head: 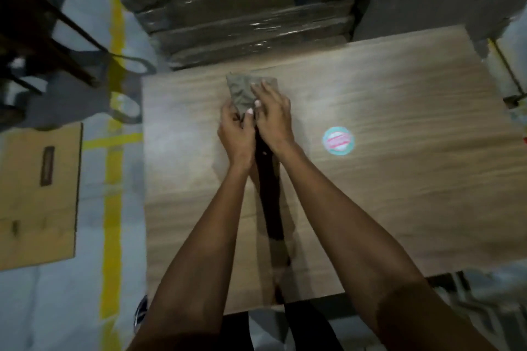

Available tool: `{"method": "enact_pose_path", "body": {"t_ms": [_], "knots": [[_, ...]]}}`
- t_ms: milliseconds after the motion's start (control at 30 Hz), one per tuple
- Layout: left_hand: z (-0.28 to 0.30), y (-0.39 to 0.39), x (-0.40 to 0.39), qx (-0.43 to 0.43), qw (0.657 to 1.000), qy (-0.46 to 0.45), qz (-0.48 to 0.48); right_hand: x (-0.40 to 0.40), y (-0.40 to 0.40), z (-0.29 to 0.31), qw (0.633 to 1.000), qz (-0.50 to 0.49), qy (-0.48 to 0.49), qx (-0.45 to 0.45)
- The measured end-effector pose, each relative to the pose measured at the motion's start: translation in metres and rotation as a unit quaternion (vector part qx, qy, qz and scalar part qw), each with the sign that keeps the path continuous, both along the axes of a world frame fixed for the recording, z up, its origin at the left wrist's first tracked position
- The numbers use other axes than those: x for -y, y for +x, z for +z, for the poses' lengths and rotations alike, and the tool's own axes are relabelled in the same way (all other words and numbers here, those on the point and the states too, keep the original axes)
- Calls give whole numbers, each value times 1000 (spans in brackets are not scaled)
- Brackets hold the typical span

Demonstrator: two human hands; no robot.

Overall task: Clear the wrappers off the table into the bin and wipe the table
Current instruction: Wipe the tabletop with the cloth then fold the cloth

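Both hands meet on a grey-green cloth point(247, 91) near the wooden table's point(399, 179) far edge. The left hand point(235, 134) pinches its near corner; the right hand point(273, 114) presses flat on top. A round wrapper point(338, 140) lies to their right, nearer the right hand.

Your left hand point(234, 129) gripped the near end of a grey cloth point(242, 91) on the wooden table point(399, 179) while your right hand point(272, 114) lay flat across it, a round sticker point(338, 140) well to their right.
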State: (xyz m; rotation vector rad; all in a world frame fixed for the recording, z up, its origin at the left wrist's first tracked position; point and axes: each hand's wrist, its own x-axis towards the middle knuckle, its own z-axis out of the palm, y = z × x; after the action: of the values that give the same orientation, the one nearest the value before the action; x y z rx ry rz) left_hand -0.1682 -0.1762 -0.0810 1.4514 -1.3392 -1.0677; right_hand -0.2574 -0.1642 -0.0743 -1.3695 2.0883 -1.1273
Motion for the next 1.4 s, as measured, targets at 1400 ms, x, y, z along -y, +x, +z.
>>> {"method": "enact_pose_path", "body": {"t_ms": [1400], "knots": [[-25, -46, 68, 471, 839, 25, -272, 84, -100, -34, 897, 264, 243, -258]]}}
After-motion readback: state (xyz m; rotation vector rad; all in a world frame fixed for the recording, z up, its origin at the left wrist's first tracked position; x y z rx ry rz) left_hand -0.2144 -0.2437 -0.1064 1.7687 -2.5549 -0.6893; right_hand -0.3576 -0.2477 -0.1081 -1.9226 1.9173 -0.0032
